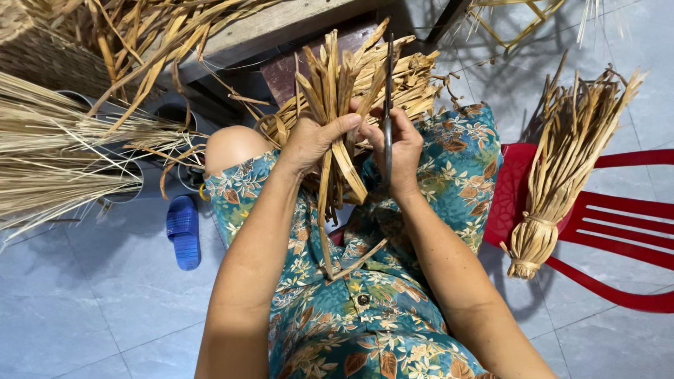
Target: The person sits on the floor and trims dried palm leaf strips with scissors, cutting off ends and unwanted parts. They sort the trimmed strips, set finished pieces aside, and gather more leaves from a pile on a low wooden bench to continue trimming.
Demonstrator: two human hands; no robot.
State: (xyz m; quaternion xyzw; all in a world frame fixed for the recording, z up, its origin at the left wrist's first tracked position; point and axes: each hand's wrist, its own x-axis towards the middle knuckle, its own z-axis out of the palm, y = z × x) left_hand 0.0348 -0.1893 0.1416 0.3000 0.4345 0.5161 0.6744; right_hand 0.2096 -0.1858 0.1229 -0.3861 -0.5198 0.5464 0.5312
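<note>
Leaf bundle (335, 105) clasped in left hand (312, 140) fingers; right hand (400, 151) pinching blade (388, 105).

The dried leaf strips (337, 105) gripped in the left hand (312, 140) are straw-tan, with darker brown streaks along the edges. Against the right hand (400, 151) stands a thin blade (388, 105), dark grey, nearly black. Below both hands lies teal clothing (365, 309) patterned with cream flowers and rust-brown leaves, fastened by a dark round button (363, 300). Right of the grip, a tied bundle (562, 168) of golden-tan stalks rests on a bright red plastic chair (618, 224). Left of the grip, pale beige fibres (63, 154) fan out above a cobalt blue sandal (184, 231). The floor tiles (84, 316) are pale blue-grey with faint marbling.
</note>
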